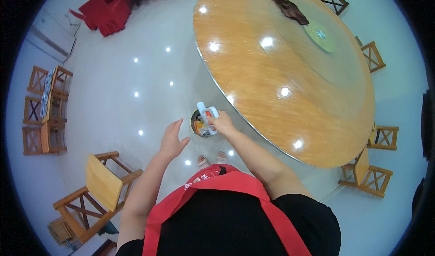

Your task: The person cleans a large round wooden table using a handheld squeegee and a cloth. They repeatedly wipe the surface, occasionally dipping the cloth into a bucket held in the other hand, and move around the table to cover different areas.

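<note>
My right hand point(221, 122) grips a white and light-blue plastic tool point(208, 117) with a red part near my fingers; its exact kind cannot be told. The tool is over a round trash bin point(192, 126) on the floor, which holds orange and clear wrappers and other litter. To the left of the bin, my left hand point(173, 140) is empty, its fingers apart from the thumb. A large round wooden table point(251, 96) stands to the right, with a dark crumpled cloth point(290, 10) lying near its far side, beside a green round piece point(320, 35) at the middle.
A wooden high chair point(103, 181) stands at the lower left. Small wooden chairs point(33, 110) and a narrow table line the left wall. More wooden chairs point(383, 137) stand beyond the round table. Red-draped furniture point(108, 12) is at the upper left.
</note>
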Demonstrator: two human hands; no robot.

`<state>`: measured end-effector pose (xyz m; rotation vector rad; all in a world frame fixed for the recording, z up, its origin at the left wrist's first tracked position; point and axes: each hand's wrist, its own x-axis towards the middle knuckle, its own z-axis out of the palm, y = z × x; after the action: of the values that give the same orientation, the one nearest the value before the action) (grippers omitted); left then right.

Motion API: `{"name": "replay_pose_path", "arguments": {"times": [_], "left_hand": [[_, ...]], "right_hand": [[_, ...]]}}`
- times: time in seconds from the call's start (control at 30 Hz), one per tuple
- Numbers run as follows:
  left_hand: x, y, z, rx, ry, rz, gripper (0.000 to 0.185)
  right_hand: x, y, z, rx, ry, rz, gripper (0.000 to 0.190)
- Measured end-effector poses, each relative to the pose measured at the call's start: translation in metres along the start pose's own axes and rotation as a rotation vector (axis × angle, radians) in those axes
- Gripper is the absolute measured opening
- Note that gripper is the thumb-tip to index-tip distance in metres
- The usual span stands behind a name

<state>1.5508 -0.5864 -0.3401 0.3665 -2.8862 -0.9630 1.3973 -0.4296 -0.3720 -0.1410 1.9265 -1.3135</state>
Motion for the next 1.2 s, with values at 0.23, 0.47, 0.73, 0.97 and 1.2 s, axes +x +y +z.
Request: {"name": "replay_pose_path", "arguments": {"times": [0.23, 0.47, 0.73, 0.97, 1.2], "left_hand": [[0.058, 0.056, -0.003, 0.312, -0.035, 0.238, 0.096], [0.076, 0.078, -0.008, 0.335, 0.052, 0.300, 0.095], [0.084, 0.067, -0.001, 0.223, 0.287, 0.351, 0.068], [0.092, 0.063, -0.003, 0.154, 0.408, 0.368, 0.060], [0.096, 0.084, -0.036, 0.185, 0.458, 0.501, 0.054]], "right_hand": [[-0.032, -0.032, -0.017, 0.399, -0.166, -0.022, 0.039], [-0.057, -0.070, -0.039, 0.018, -0.021, -0.234, 0.049], [-0.078, -0.105, -0.043, -0.147, 0.138, -0.363, 0.062], [-0.070, -0.115, -0.043, -0.148, 0.172, -0.555, 0.059], [-0.075, -0.137, -0.049, -0.011, 0.070, -0.514, 0.041]]}}
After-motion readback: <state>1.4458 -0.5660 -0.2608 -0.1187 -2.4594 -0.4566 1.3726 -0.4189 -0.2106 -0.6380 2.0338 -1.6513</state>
